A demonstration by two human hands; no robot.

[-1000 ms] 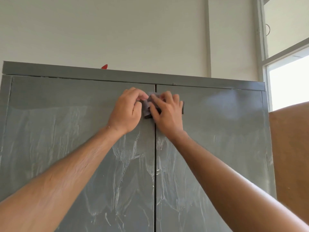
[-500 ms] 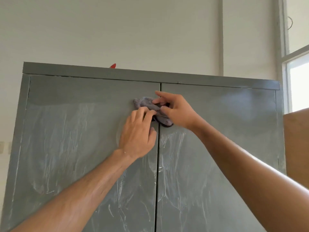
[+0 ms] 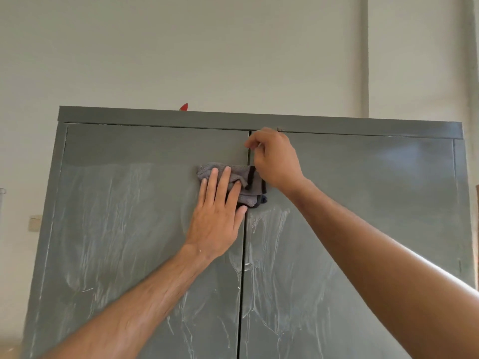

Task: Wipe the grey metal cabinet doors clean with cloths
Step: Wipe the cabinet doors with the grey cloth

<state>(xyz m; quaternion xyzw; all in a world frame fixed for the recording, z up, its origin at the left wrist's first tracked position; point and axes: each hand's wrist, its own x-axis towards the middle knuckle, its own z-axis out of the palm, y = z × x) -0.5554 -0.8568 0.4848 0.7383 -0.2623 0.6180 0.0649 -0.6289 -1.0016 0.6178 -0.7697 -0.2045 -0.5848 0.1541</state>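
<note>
Cabinet doors, grey metal, fill the head view (the only view): two tall panels w/ a dark vertical seam between them, just right of centre. Both are streaked w/ pale, whitish runs from about a third of the way down; the band above that looks plain and dull.

Your left hand lies flat on the left door right beside the seam, fingers straight and spread, pointing up. The fingertips press on a cloth, pinning it to the metal. The cloth is grey w/ dark edging, bunched and folded, and straddles the seam, mostly on the left door; its right edge sits under your right wrist area.

Your right hand is higher, at the top of the seam near the right door's upper corner. Its fingers are curled in, thumb and forefinger tips close together as if pinching, but I can't tell whether anything sits between them. Can't tell either whether it touches the cloth; its heel overlaps the cloth's right end.

Above the doors runs the cabinet top rail. A small red object pokes up behind it, left of centre. Behind: off-white wall, a vertical conduit at right, a wall switch plate at far left.
</note>
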